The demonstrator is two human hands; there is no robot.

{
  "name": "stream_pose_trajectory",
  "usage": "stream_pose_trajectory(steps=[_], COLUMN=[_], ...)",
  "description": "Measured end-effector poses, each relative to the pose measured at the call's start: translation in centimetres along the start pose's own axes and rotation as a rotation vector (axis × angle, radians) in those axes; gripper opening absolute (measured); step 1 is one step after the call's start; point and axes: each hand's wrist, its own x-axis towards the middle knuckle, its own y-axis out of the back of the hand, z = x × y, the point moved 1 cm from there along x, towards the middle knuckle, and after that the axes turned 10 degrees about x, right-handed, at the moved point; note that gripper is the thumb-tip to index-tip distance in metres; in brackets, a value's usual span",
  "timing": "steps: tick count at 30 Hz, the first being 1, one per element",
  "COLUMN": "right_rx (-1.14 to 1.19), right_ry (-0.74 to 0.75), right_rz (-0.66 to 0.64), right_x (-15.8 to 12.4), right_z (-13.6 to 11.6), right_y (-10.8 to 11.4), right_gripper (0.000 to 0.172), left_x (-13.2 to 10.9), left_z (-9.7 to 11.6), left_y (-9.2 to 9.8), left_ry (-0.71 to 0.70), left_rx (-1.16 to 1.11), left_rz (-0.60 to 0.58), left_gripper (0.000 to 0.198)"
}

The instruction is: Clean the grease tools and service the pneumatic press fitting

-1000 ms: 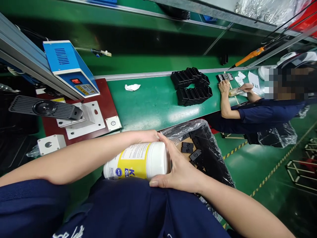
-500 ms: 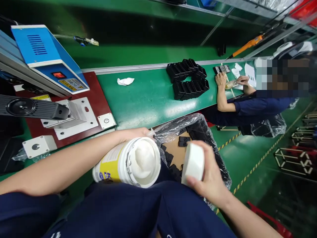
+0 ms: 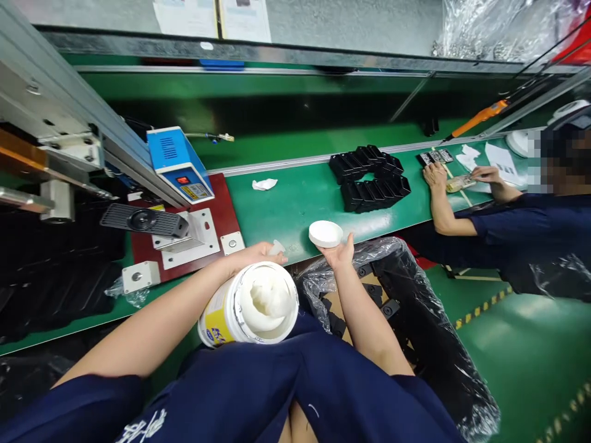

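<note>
A white canister with a yellow label [image 3: 240, 304] lies tilted on my lap, its mouth uncovered and white wipes showing inside. My left hand [image 3: 258, 252] wraps over its far side, fingers curled round it. My right hand [image 3: 339, 252] reaches out to the near edge of the green belt [image 3: 295, 203] and holds the round white lid [image 3: 325, 233] against the belt surface.
A blue box [image 3: 178, 163] and a black speaker bar [image 3: 143, 220] on a red fixture plate stand at the left. Crumpled tissue [image 3: 264, 183] and black trays [image 3: 372, 178] lie on the belt. A plastic-lined box of black parts [image 3: 401, 301] sits at my right. A co-worker [image 3: 521, 215] works at the far right.
My right hand pulled the lid off the canister and carried it out to the belt edge. The canister mouth now faces up at me. My head view lifted upward.
</note>
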Motion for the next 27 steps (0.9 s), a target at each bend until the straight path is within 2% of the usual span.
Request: stream_pose_trajectory(steps=[2,4,6,8,9,10,11,12,13,14,16,18,20,22,24,25,27], right_rx=[-0.084,-0.141,-0.193,-0.22,-0.219,-0.22,-0.24,-0.266,-0.307,-0.334,-0.383,-0.429,-0.495,-0.579,-0.649,-0.673,-0.713], right_ry=[-0.03,-0.037,-0.03,-0.035,-0.049,-0.096,-0.147,-0.144,-0.108,-0.069,0.009,0.063,0.098,0.11,0.103,0.099,0.095], right_rz=[0.065,0.089,0.089,0.029,-0.027,-0.157,-0.406,-0.575,-0.65,-0.669,-0.609,-0.517,-0.429,-0.341,-0.277,-0.253,-0.213], right_x=[0.7,-0.1,-2.4,-5.9,-8.0,-10.0,-12.0,-13.7,-15.1,-16.1,-17.0,-16.5,-15.3,-13.5,-11.3,-10.1,-7.6], right_z=[0.0,-0.4,-1.0,-1.7,-2.0,-2.3,-2.6,-2.9,-3.1,-3.3,-3.3,-3.0,-2.8,-2.8,-3.1,-3.2,-3.4], right_y=[-0.1,0.1,0.5,0.4,0.1,-0.4,-1.0,-1.7,-2.2,-2.7,-3.3,-3.5,-3.6,-3.6,-3.7,-3.7,-3.9], right_gripper=[0.074,0.065,0.059,0.054,0.051,0.047,0.045,0.04,0.031,0.023,0.013,0.011,0.008,0.009,0.014,0.015,0.014], left_x=[-0.2,-0.1,0.1,0.6,0.8,1.1,1.3,1.6,1.8,2.1,2.7,3.5,4.6,5.7,5.9,5.7,4.3], left_z=[-0.3,-0.5,-0.5,-0.4,-0.3,-0.2,-0.1,0.0,0.2,0.4,0.8,1.4,2.2,3.0,3.6,3.7,3.5], left_y=[0.1,0.2,0.3,0.4,0.4,0.4,0.3,0.2,0.0,-0.2,-0.5,-0.4,0.4,2.0,4.0,5.0,6.2], left_ry=[-0.015,-0.019,-0.022,-0.033,-0.038,-0.041,-0.041,-0.039,-0.036,-0.034,-0.038,-0.029,-0.017,-0.039,-0.101,-0.127,-0.156], left_rx=[-0.003,-0.003,0.004,0.015,0.021,0.026,0.029,0.032,0.037,0.042,0.053,0.08,0.113,0.11,0.029,-0.014,-0.05], left_rz=[0.027,0.045,0.049,0.05,0.047,0.042,0.037,0.035,0.03,0.022,0.005,-0.021,0.002,0.153,0.458,0.606,0.783], left_gripper=[0.051,0.052,0.052,0.053,0.053,0.053,0.052,0.052,0.052,0.052,0.052,0.05,0.046,0.044,0.042,0.04,0.036])
